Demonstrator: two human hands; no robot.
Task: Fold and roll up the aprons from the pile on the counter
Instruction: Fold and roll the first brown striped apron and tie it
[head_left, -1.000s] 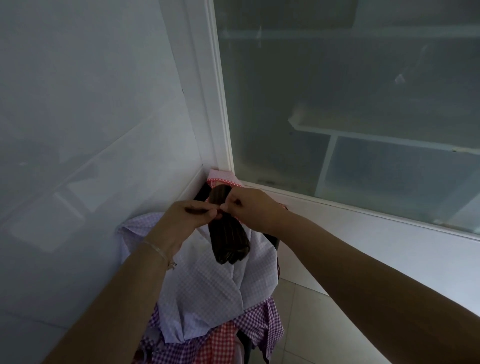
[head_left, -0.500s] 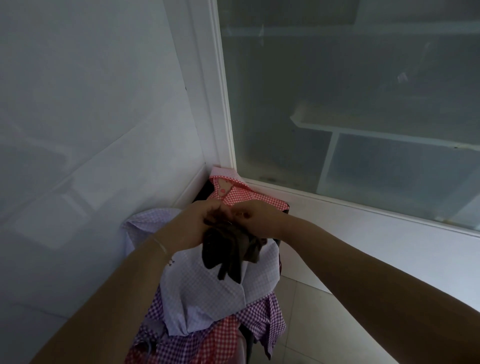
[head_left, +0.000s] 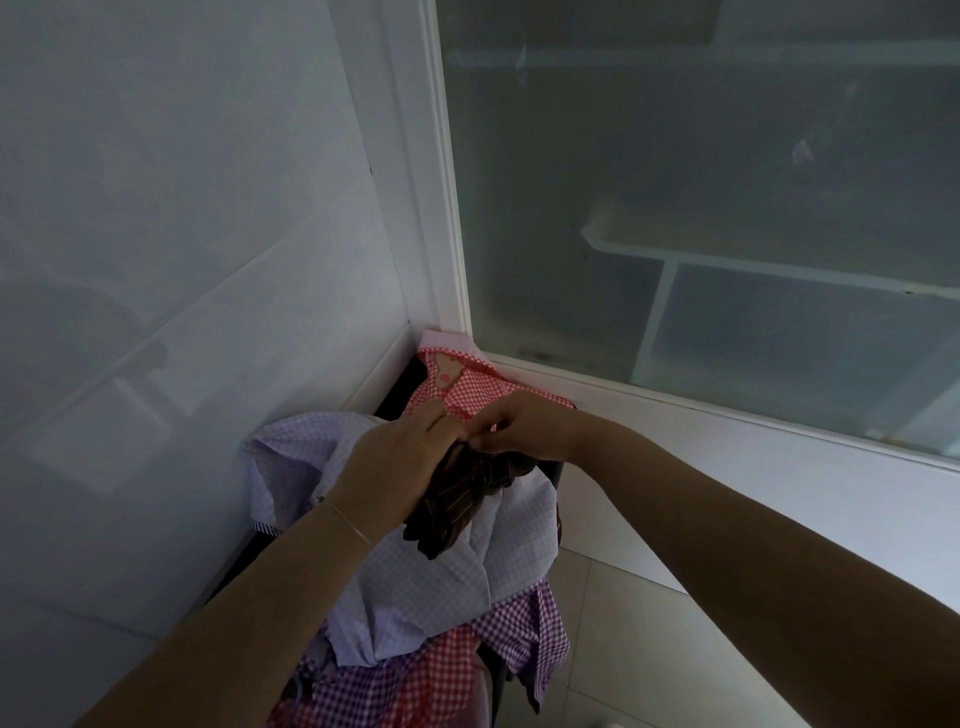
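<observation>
Hands (head_left: 400, 457) (head_left: 519, 423) on bunched brown striped apron (head_left: 457, 499), no legible writing

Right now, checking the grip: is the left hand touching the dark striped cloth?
Touching. The head view shows the left hand lying over the dark striped cloth, which bunches out from under its fingers with no gap.

Home utility corner: tiled wall (head_left: 156, 260), frosted window (head_left: 727, 182), apron pile (head_left: 415, 597).

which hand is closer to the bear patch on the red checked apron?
Left. The left hand reaches a finger up to just below the bear patch on the red checked apron. The right hand sits lower and to the right, pinching the dark striped cloth.
</observation>
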